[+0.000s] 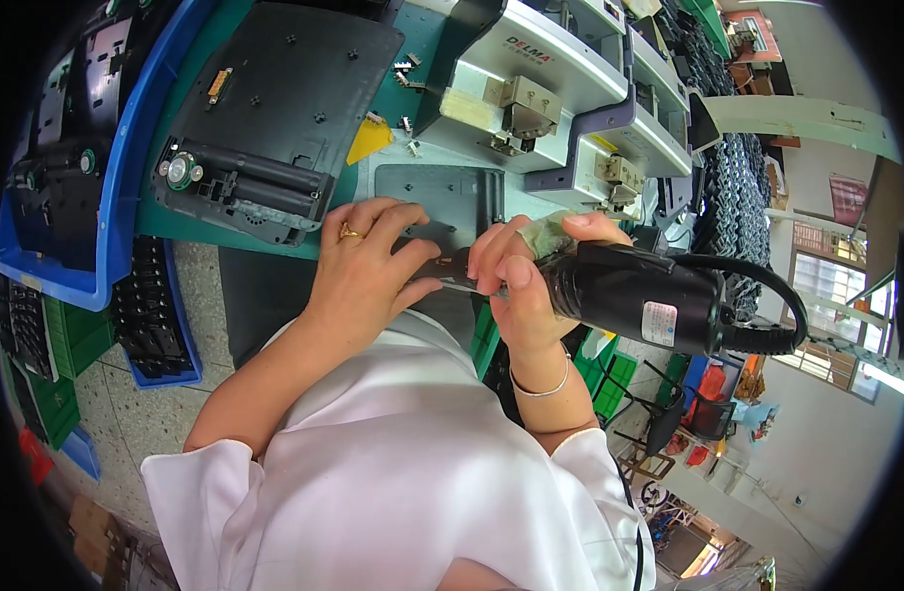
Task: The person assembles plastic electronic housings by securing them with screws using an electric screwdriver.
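Note:
My right hand (531, 286) is wrapped round a black electric screwdriver (649, 295). The driver lies nearly level, its narrow front end toward my left hand and its cable looping off the back. A pale green cloth or wrap (547, 234) shows under my right fingers. My left hand (368, 266), with a ring on it, has bent fingers, and its fingertips and thumb come together close to the driver's tip. What they pinch is hidden. Just beyond both hands lies a flat black plastic panel (427, 192).
A larger black plastic housing (284, 108) lies on the green mat at the left. Small metal parts (409, 74) and a yellow piece (370, 140) are beside it. Silver-fronted machines (531, 69) stand at the back. A blue bin (122, 177) of black panels is at far left.

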